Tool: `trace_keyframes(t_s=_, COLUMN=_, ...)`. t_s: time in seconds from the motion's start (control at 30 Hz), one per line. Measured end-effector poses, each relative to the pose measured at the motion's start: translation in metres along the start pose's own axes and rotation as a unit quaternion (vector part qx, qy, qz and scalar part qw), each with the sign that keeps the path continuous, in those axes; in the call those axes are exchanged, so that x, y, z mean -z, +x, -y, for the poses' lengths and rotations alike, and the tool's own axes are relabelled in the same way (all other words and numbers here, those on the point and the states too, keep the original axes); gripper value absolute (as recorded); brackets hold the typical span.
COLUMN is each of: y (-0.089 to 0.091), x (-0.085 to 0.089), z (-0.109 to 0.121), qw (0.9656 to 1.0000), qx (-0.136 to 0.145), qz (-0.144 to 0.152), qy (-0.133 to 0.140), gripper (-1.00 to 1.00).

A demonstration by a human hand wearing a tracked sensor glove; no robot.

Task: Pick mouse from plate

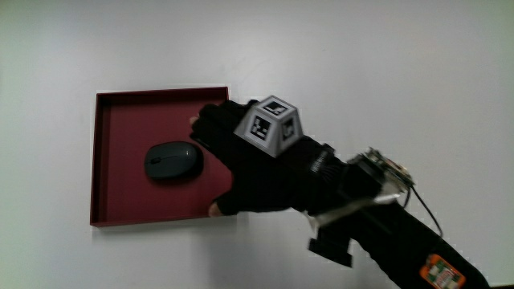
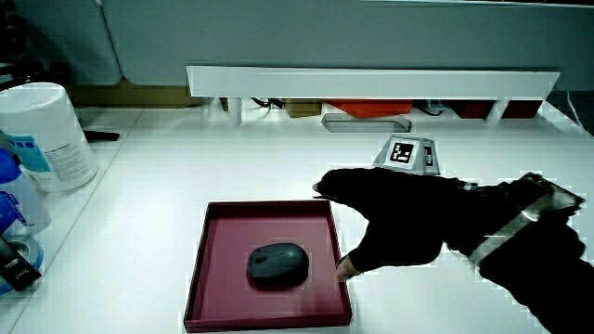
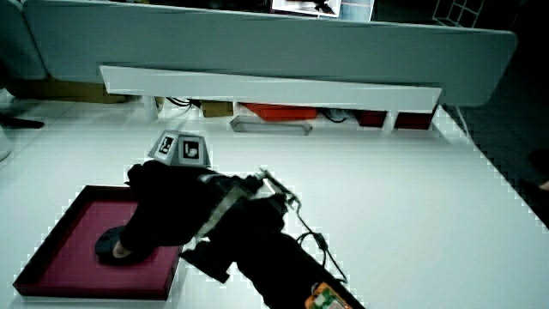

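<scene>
A dark grey computer mouse (image 1: 173,160) lies in the middle of a shallow, square, dark red plate (image 1: 120,210) with low raised walls, which sits flat on the white bench (image 1: 401,72). In both side views the mouse (image 2: 277,263) rests on the plate's floor (image 2: 223,278), clear of all four walls.

The hand (image 1: 249,164), in a black glove, hovers over the edge of the plate just beside the mouse. Its fingers (image 1: 210,120) reach over the plate's corner farther from the person, while the thumb (image 1: 221,207) points down toward the plate's nearer wall. The fingers are spread apart and relaxed, with nothing between them; the mouse lies in the gap between fingers and thumb, not yet touched, as the main view shows a strip of red floor between it and the glove. In a side view the hand (image 3: 163,215) hides part of the mouse (image 3: 110,245).

A small patterned cube (image 1: 271,124) stands on the back of the glove, and the forearm (image 1: 401,241) runs from it toward the person, carrying a strapped-on device with a thin cable.

In a side view, a white canister of wipes (image 2: 46,134) stands near the bench's edge, well apart from the plate. A low white partition (image 2: 371,82) runs along the bench, farther from the person than the plate, with a red item (image 3: 274,112) under it.
</scene>
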Motion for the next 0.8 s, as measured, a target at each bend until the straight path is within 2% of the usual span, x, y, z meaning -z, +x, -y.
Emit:
trace_keyframes(t_s=0.03, y=0.0, x=0.001, z=-0.005, qw=0.9999, qx=-0.003, qz=-0.003, qy=-0.01, gripper=0.0)
trace_keyframes(t_s=0.07, y=0.001, x=0.001, z=-0.009, qw=0.9999, qx=0.003, qz=-0.009, qy=-0.008, gripper=0.0)
trace_keyframes(t_s=0.1, y=0.002, x=0.002, z=-0.015, qw=0.9999, qx=0.01, qz=-0.003, qy=-0.002, gripper=0.0)
trace_keyframes(t_s=0.23, y=0.008, x=0.009, z=-0.036, qw=0.9991, qx=0.027, qz=-0.018, qy=-0.027, gripper=0.0)
trace_keyframes(t_s=0.37, y=0.011, x=0.016, z=-0.053, qw=0.9981, qx=0.043, qz=-0.021, qy=-0.038, gripper=0.0)
trace_keyframes(t_s=0.43, y=0.008, x=0.018, z=-0.058, qw=0.9983, qx=0.037, qz=-0.022, qy=-0.04, gripper=0.0)
trace_keyframes(t_s=0.47, y=0.01, x=0.021, z=-0.063, qw=0.9983, qx=0.042, qz=-0.018, qy=-0.036, gripper=0.0)
trace_keyframes(t_s=0.6, y=0.015, x=0.034, z=-0.078, qw=0.997, qx=0.051, qz=-0.024, qy=-0.052, gripper=0.0)
trace_keyframes(t_s=0.67, y=0.018, x=0.039, z=-0.084, qw=0.9964, qx=0.053, qz=-0.033, qy=-0.057, gripper=0.0)
trace_keyframes(t_s=0.8, y=0.018, x=0.047, z=-0.095, qw=0.996, qx=0.058, qz=-0.032, qy=-0.06, gripper=0.0)
